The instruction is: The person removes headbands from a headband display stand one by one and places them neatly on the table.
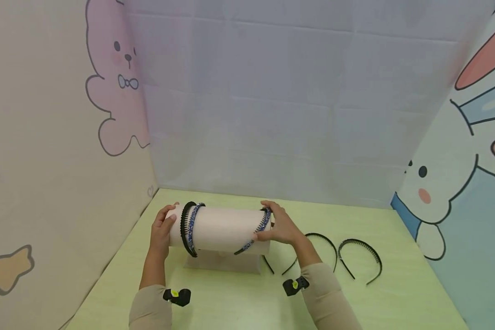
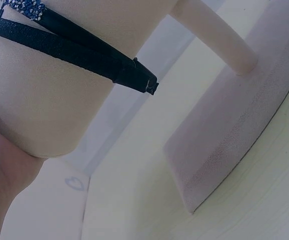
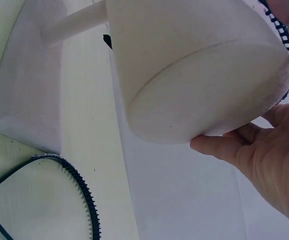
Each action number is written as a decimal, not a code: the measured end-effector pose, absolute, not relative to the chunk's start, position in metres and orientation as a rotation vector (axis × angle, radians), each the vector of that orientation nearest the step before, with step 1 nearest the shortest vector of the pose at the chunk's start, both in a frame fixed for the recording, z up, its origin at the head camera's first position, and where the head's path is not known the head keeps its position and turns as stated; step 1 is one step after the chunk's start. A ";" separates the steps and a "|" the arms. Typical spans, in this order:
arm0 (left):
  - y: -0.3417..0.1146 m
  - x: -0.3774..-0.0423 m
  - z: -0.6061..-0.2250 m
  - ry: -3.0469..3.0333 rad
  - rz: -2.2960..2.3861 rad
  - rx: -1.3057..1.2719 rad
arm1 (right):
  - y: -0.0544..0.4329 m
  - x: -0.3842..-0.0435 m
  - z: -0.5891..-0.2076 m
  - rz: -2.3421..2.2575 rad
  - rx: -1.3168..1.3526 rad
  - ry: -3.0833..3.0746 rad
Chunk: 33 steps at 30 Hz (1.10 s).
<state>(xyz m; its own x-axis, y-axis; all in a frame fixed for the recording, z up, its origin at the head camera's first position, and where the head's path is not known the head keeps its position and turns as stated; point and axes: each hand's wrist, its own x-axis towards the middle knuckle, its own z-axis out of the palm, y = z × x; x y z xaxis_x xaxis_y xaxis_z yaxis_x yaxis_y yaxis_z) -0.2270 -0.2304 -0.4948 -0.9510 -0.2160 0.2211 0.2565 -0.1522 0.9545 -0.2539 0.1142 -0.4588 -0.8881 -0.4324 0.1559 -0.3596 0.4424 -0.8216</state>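
Observation:
A pale cylindrical headband stand point(image 1: 222, 224) lies sideways on a short post above its flat base point(image 2: 219, 125). My left hand point(image 1: 161, 233) grips the roll's left end, thumb in front. Beside it, a black toothed headband point(image 1: 184, 229) and a blue glittery headband point(image 1: 192, 224) sit around the roll, close together. At the right end, my right hand point(image 1: 282, 227) holds a second blue glittery headband point(image 1: 250, 242) against the roll, thumb at the front and fingers over the top. That headband slants across the roll, its lower tip pointing left. The right wrist view shows fingers near the roll's end face point(image 3: 209, 95).
Two loose dark headbands lie on the pale green table point(image 1: 227, 298) to the right: one point(image 1: 323, 237) partly behind my right forearm, another point(image 1: 373, 252) farther right. A grey-white sheet point(image 1: 247, 114) hangs behind, with cartoon-printed panels on both sides.

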 end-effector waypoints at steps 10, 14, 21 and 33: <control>-0.233 -0.233 -0.501 -1.806 -2.191 -0.040 | 0.119 -0.246 -0.475 -1.779 -0.637 2.389; -0.234 -0.234 -0.505 -1.781 -2.186 -0.035 | 0.121 -0.243 -0.481 -1.935 -0.579 2.206; -0.234 -0.234 -0.505 -1.765 -2.192 -0.059 | 0.122 -0.235 -0.491 -2.159 -0.539 2.059; -0.234 -0.233 -0.504 -1.772 -2.190 -0.046 | 0.128 -0.225 -0.503 -2.280 -0.531 2.153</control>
